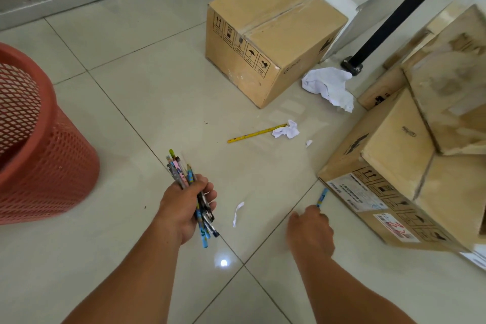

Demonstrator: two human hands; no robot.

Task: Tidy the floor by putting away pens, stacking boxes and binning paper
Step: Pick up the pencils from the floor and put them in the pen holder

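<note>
Left hand [184, 208] grips pens [181, 171]; right hand [310, 229] apparently pinches blue pen [323, 196] pointing away.

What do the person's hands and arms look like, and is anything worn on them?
The left hand and the right hand wear no gloves. The left arm and the right arm are uncovered up to the picture's edge; no sleeve is in view. No watch, bracelet or ring shows.
</note>
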